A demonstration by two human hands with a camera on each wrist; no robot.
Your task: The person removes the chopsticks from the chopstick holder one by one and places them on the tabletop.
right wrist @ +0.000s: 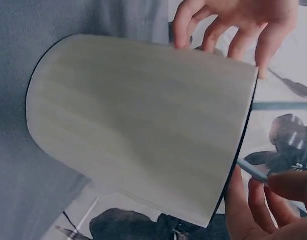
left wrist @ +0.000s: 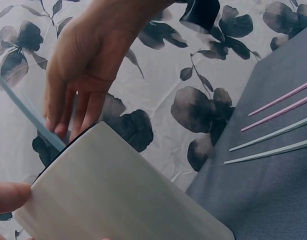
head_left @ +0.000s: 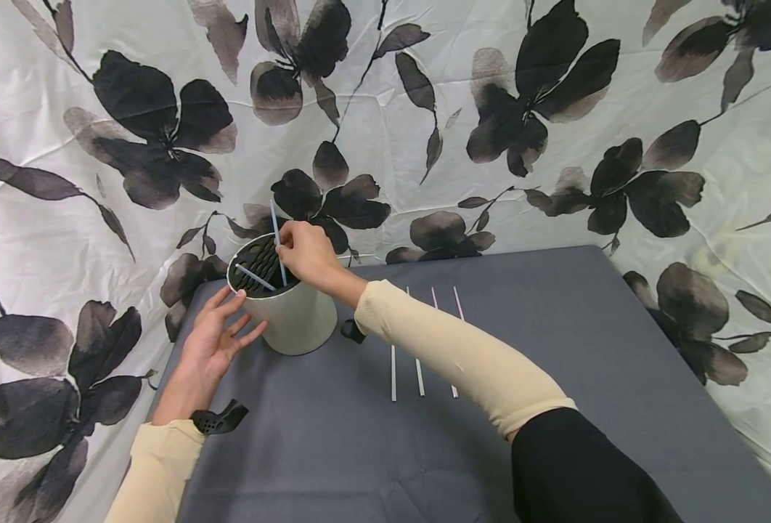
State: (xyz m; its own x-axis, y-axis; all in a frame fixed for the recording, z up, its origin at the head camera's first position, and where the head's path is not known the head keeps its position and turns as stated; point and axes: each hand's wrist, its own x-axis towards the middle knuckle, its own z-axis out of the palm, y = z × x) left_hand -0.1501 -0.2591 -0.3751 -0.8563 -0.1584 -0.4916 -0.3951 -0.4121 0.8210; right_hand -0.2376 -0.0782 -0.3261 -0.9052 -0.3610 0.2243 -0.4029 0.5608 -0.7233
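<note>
A pale, round utensil holder [head_left: 300, 319] with a black slotted insert [head_left: 255, 254] stands at the table's back left, its open top tilted toward me. Between thumb and fingers, my right hand [head_left: 310, 254] pinches a light-blue chopstick [head_left: 274, 218], whose lower end is down in the insert. Another blue chopstick [head_left: 255, 277] leans in the holder nearby. My left hand [head_left: 212, 341] rests against the holder's left side with fingers spread, the thumb by the rim. Several chopsticks lie on the table, pink [left wrist: 281, 98] and pale green [left wrist: 273, 133], partly hidden by my right forearm in the head view.
A grey cloth covers the table [head_left: 555, 327]. Behind it hangs a white curtain [head_left: 425, 43] with dark flowers, close to the holder's back. A black wrist strap [head_left: 218, 419] sits on my left wrist.
</note>
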